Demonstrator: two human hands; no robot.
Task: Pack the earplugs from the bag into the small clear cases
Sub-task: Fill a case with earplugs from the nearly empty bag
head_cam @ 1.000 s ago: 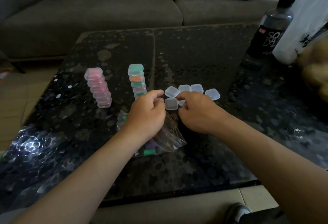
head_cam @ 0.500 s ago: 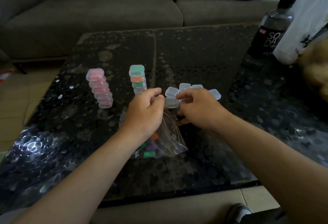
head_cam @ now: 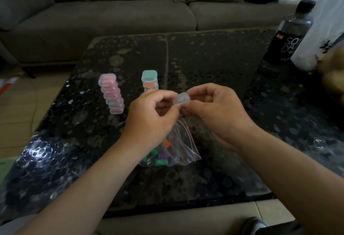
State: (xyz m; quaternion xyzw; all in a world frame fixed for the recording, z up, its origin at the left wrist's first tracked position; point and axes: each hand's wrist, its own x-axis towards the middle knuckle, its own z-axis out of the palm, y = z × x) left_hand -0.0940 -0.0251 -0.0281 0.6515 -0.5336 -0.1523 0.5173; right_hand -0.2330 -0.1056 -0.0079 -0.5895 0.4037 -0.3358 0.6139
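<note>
Both hands are holding one small clear case point(head_cam: 181, 99) up between them above the middle of the table point(head_cam: 214, 63). I am seeing the left hand point(head_cam: 150, 115) pinching its left end with curled fingers and the right hand point(head_cam: 217, 111) gripping its right side between thumb and fingertips. Whether the lid is coming open I cannot tell. Below the wrists the clear bag point(head_cam: 183, 141) is lying toward the near edge, with green, purple and orange earplugs point(head_cam: 158, 158) sitting at its near end. Two stacks of filled cases are standing left of centre, the pink stack point(head_cam: 111, 95) leaning and the green and orange stack point(head_cam: 149, 78) partly hiding behind the left hand. A dark soda bottle point(head_cam: 286, 39) and a white plastic bag point(head_cam: 323, 29) are sitting at the far right corner, and a grey sofa point(head_cam: 111, 14) is running behind the far edge. A second ago both hands were down among loose empty cases on the surface; now they are raised and covering those.
</note>
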